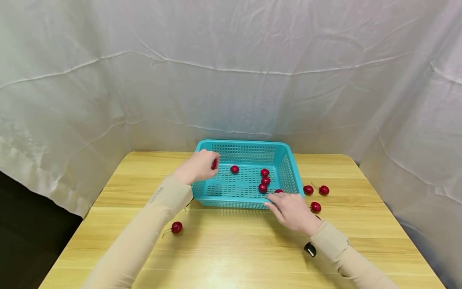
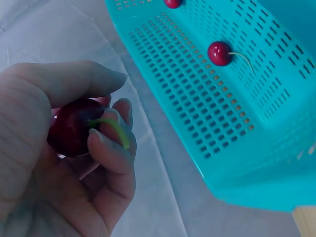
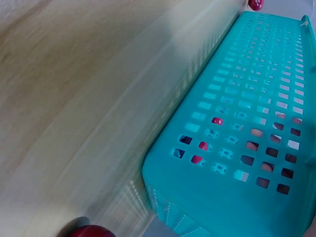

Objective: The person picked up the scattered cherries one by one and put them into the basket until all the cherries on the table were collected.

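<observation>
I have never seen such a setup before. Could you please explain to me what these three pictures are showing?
There is no machine: a person works with two bare hands. One picture comes from a camera on the head, looking forward and down; the other two come from cameras on the wrists. The left hand, at the left end of a turquoise basket, pinches a red cherry with its fingers. The right hand reaches over the basket's near wall, close to its right corner. Other cherries lie inside the basket and on the wooden table.

Upright turquoise basket (image 1: pixel 231 203), red cherries (image 1: pixel 234 169) inside, others (image 1: pixel 323 190) lying outside, one cherry (image 2: pixel 69 128) (green-stemmed) held.
</observation>
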{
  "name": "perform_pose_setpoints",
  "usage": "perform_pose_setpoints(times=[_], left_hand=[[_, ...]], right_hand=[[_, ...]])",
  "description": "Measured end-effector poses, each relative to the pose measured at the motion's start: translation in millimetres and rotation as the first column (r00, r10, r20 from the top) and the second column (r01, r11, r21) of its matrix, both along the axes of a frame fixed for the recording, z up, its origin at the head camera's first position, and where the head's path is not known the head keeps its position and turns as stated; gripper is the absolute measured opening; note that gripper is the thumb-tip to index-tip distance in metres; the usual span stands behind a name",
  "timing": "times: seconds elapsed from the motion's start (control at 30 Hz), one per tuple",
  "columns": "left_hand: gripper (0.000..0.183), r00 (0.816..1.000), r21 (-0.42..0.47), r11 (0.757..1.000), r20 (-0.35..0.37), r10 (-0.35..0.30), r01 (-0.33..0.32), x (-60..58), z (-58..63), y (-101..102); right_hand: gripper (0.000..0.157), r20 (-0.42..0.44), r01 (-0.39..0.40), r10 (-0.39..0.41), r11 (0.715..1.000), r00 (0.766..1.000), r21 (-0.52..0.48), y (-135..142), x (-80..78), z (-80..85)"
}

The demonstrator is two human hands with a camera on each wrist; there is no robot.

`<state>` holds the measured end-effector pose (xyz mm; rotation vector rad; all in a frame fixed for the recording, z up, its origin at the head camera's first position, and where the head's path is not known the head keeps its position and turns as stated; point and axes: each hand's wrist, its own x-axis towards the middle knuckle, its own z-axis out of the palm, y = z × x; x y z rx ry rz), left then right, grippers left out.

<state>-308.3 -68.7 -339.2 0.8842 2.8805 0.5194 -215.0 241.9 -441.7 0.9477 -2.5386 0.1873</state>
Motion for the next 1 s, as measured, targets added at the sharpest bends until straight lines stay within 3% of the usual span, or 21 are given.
perform_pose_setpoints(times=[0.2,0.57,1.0], left_hand=[[0.011,1.0,-0.009,1.0,0.023,-0.005,0.005,-7.4,0.6,15],[0.008,0.996,-0.061,0.998,0.09,-0.004,0.009,-18.9,-8.7,40],[0.007,0.987,-0.095,0.995,0.163,-0.002,0.018,-29.5,-17.7,56]], right_hand=[[0.018,-0.004,0.002,-0.002,1.0,1.0,0.001,0,-0.3,0.7],[0.016,-0.006,-0.004,0.004,1.0,1.0,0.001,0,0.3,0.5],[0.018,0.011,0.0,0.0,1.0,1.0,0.008,1,-1.2,-0.3]])
